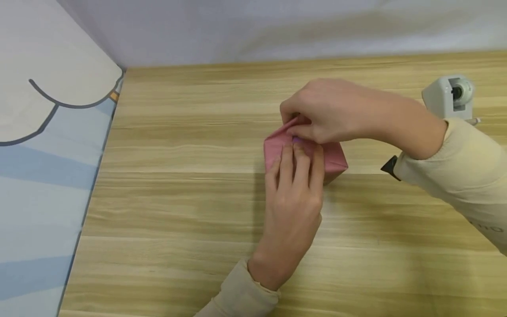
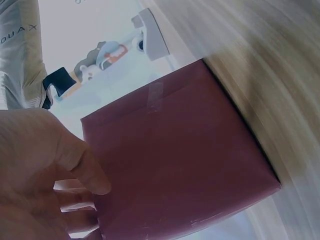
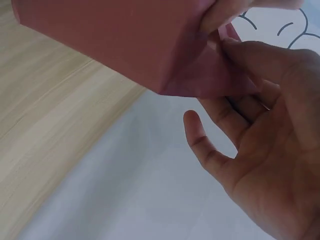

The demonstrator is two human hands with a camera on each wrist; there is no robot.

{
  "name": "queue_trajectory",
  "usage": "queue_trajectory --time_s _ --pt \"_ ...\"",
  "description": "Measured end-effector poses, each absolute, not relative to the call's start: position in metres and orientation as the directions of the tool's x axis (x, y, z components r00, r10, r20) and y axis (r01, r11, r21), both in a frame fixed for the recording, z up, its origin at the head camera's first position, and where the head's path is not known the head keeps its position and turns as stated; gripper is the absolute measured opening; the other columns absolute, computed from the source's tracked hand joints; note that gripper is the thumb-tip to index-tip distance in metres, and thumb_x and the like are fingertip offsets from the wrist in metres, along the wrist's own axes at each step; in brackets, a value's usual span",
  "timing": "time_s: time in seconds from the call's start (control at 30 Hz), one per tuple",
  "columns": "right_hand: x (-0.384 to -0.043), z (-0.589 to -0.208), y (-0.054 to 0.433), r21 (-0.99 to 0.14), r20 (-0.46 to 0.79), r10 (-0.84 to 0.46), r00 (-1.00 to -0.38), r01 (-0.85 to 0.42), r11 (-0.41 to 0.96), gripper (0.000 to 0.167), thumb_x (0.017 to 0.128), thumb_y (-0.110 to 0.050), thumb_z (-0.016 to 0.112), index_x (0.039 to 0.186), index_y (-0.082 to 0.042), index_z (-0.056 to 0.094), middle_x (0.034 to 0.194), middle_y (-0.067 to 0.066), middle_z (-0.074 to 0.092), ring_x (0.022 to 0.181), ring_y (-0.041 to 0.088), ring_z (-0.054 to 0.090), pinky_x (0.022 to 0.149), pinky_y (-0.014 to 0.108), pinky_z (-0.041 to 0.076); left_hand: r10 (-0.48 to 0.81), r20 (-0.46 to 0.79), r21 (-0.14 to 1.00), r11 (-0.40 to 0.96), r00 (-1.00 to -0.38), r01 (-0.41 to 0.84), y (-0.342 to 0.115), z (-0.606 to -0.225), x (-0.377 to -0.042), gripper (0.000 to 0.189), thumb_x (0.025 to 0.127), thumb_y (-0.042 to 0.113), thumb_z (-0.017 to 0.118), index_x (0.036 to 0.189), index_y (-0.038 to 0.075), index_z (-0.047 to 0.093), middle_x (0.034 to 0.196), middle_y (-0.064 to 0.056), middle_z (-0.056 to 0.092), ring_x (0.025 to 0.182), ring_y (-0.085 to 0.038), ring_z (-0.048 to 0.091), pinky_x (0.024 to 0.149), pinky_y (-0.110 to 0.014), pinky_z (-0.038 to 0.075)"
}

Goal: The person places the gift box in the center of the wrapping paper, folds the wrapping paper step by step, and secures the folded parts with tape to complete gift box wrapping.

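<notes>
A box-shaped package wrapped in pink paper (image 1: 335,155) stands on the wooden table. My left hand (image 1: 292,207) lays its fingers over the top of the package, its thumb (image 2: 92,175) against the side in the left wrist view. From the far side, my right hand (image 1: 330,110) pinches a raised flap of the paper (image 3: 212,75) between thumb and fingers. Part of the little finger (image 3: 202,145) stands away from the paper. Between the hands shows a small purple spot (image 1: 297,139), too small to identify. A clear strip of tape (image 2: 155,97) sticks to the package's side.
A white tape dispenser (image 1: 442,97) with a roll in it stands at the back right, partly behind the right sleeve (image 1: 455,171). A pale wall (image 1: 237,31) borders the table's far edge. A printed blue-and-white surface (image 1: 43,198) runs along the left.
</notes>
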State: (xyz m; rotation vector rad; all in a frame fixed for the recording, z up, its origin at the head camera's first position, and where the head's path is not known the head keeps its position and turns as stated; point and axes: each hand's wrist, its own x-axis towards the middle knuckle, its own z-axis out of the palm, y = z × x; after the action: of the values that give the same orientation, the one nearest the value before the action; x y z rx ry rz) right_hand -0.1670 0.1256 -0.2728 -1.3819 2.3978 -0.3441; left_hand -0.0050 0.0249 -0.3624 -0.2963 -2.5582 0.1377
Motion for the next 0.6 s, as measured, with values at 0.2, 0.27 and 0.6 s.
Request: queue_trajectory --time_s 0.2,0.27,0.6 --pt "-0.17 -0.273 0.127 -0.379 -0.169 -0.873 -0.457 -0.788 0.485 0.012 0.097 -0.014 0.069 0.086 -0.017 0.067 0.08 -0.003 0.07 0.07 0.013 0.058 0.068 0.033 0.048 0.239 0.499 -0.077 0.97 -0.833 0.232 0.024 -0.358 -0.007 0.048 0.089 0.007 0.062 0.135 0.018 0.068 0.128 -0.007 0.069 0.131 -0.028 0.062 0.094 -0.036 0.051" --pt "-0.17 -0.273 0.127 -0.385 -0.172 -0.872 -0.457 -0.784 0.487 0.012 0.097 -0.014 0.069 0.086 -0.018 0.067 0.081 -0.003 0.071 0.071 0.014 0.058 0.068 0.033 0.048 0.242 0.496 -0.063 0.968 -0.834 0.244 0.023 -0.357 -0.008 0.048 0.086 0.006 0.062 0.132 0.019 0.069 0.126 -0.006 0.068 0.131 -0.029 0.061 0.087 -0.035 0.049" --pt "-0.168 -0.274 0.115 -0.392 -0.188 -0.868 -0.46 -0.775 0.496 0.013 0.098 -0.024 0.07 0.086 -0.02 0.07 0.079 -0.004 0.069 0.071 0.014 0.058 0.069 0.033 0.048 0.274 0.451 -0.082 0.961 -0.849 0.266 0.017 -0.353 -0.01 0.052 0.083 0.005 0.061 0.134 0.018 0.067 0.122 -0.005 0.065 0.131 -0.03 0.06 0.075 -0.035 0.041"
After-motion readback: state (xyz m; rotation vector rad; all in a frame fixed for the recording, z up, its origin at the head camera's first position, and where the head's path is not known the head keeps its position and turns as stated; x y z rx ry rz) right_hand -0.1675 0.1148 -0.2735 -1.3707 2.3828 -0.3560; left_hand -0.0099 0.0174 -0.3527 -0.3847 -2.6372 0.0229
